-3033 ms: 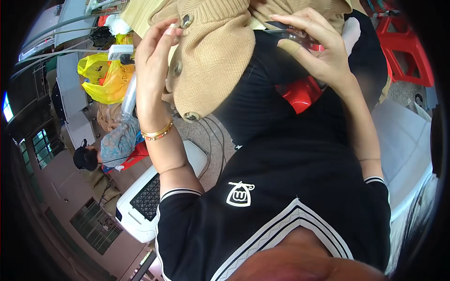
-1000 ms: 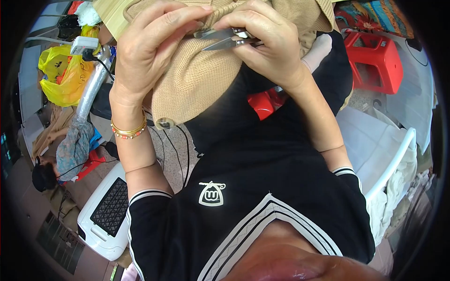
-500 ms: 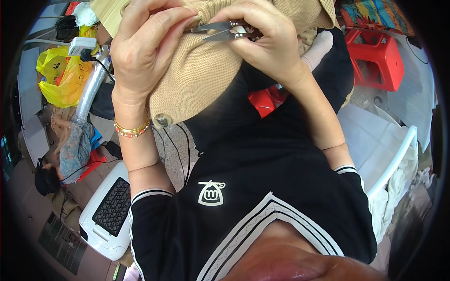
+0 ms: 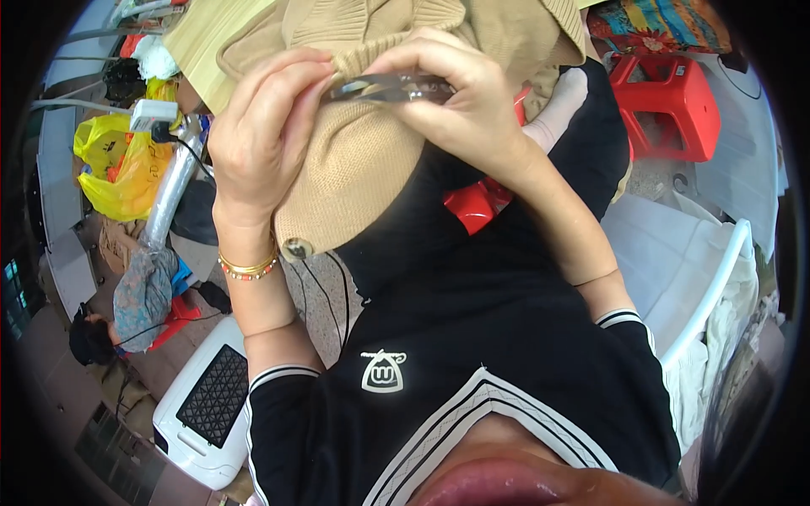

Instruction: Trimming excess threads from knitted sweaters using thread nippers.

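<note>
A tan knitted garment (image 4: 350, 173) with ribbed edging hangs over my lap, and a dark button (image 4: 297, 248) shows at its lower tip. My left hand (image 4: 263, 135) is closed, pinching the knit fabric between thumb and fingers near the ribbed band. Metal thread snips (image 4: 384, 88) are gripped in my right hand (image 4: 468, 105), their blades pointing left toward my left fingertips and lying just over the fabric. Whatever lies right at the blade tips is hidden by my left fingers.
A red stool (image 4: 666, 105) stands at the right, above a white-framed chair (image 4: 675, 278). At the left are a yellow plastic bag (image 4: 122, 181), a white power adapter (image 4: 153, 115) with cables, a seated person (image 4: 143, 291) and a white-and-black appliance (image 4: 202, 405).
The snips' blades, spread apart half a second ago, now look closer together and nearer my left fingers. The whole view has shifted slightly, showing more of the garment's ribbed top.
</note>
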Demonstrator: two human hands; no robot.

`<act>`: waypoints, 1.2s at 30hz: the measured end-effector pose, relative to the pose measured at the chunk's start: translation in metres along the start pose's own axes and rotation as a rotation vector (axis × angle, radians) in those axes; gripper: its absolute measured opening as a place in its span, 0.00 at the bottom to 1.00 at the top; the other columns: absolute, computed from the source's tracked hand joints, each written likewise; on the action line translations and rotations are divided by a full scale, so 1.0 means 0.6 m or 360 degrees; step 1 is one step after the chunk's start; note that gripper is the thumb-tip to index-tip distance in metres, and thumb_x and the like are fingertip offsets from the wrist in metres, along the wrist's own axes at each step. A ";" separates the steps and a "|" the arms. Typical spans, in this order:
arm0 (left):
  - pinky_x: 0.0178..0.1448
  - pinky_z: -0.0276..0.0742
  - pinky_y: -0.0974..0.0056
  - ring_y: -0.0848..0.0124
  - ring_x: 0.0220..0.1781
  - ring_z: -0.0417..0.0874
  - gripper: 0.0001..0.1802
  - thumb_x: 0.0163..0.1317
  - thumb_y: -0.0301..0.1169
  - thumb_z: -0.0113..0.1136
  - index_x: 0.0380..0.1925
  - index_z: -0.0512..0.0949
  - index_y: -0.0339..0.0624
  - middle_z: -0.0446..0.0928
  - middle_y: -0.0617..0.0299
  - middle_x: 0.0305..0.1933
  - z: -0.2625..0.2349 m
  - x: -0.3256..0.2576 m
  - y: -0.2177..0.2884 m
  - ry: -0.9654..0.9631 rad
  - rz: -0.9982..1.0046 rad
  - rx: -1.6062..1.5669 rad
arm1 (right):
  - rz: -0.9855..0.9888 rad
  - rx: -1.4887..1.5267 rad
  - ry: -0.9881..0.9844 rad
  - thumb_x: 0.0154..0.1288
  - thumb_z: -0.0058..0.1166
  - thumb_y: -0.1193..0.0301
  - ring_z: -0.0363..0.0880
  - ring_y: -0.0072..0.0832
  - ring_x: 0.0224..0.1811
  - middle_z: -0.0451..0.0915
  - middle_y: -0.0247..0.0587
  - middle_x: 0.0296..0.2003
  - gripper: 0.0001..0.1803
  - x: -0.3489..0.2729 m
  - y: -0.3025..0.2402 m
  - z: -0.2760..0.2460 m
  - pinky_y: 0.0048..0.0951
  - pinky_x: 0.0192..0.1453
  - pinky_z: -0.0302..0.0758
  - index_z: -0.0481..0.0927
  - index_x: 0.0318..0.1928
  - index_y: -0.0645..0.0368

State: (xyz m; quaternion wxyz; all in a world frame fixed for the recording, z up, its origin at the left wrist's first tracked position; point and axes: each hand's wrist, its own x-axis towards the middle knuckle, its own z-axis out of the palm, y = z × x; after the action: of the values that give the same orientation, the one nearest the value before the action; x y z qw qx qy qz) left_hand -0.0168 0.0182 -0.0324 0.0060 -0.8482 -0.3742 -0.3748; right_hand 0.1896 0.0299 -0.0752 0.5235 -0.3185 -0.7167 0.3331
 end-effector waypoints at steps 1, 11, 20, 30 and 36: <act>0.44 0.82 0.65 0.62 0.42 0.87 0.11 0.55 0.19 0.68 0.39 0.82 0.37 0.84 0.56 0.41 0.004 0.005 -0.002 0.0011 0.0015 -0.0003 | -0.0025 -0.0016 -0.0030 0.51 0.65 0.80 0.80 0.22 0.28 0.79 0.35 0.29 0.11 0.005 0.004 -0.004 0.22 0.31 0.75 0.84 0.38 0.61; 0.47 0.82 0.65 0.63 0.44 0.86 0.10 0.57 0.19 0.67 0.39 0.80 0.37 0.84 0.57 0.42 0.002 0.003 0.001 0.0012 -0.0031 -0.0054 | -0.0231 -0.0013 -0.0195 0.59 0.66 0.73 0.75 0.32 0.37 0.77 0.44 0.38 0.23 0.035 -0.037 -0.052 0.30 0.41 0.71 0.79 0.55 0.62; 0.46 0.82 0.67 0.65 0.43 0.87 0.10 0.59 0.20 0.66 0.41 0.80 0.38 0.85 0.59 0.43 0.005 0.000 -0.002 -0.0006 -0.0033 -0.0071 | -0.0618 -0.0361 -0.0060 0.59 0.64 0.75 0.78 0.36 0.35 0.76 0.44 0.36 0.21 0.030 0.021 -0.035 0.31 0.37 0.74 0.80 0.55 0.61; 0.43 0.82 0.68 0.67 0.41 0.87 0.08 0.60 0.20 0.65 0.40 0.79 0.37 0.85 0.58 0.42 0.009 -0.007 -0.005 0.0031 -0.0095 -0.0155 | -0.0399 -0.0629 -0.0228 0.55 0.66 0.73 0.78 0.37 0.37 0.76 0.40 0.37 0.23 0.022 -0.047 -0.053 0.32 0.38 0.76 0.80 0.54 0.57; 0.43 0.81 0.69 0.67 0.40 0.87 0.09 0.60 0.19 0.65 0.40 0.79 0.36 0.85 0.56 0.42 0.012 -0.003 -0.004 0.0049 -0.0077 -0.0175 | -0.1014 -0.0708 0.0118 0.54 0.67 0.72 0.78 0.35 0.36 0.76 0.39 0.36 0.24 0.021 0.027 -0.033 0.31 0.38 0.76 0.80 0.55 0.57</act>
State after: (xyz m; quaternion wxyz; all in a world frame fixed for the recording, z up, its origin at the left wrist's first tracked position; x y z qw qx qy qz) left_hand -0.0147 0.0208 -0.0395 -0.0439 -0.8321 -0.3732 -0.4078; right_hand 0.2074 0.0523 -0.0768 0.5443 -0.1974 -0.8151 -0.0215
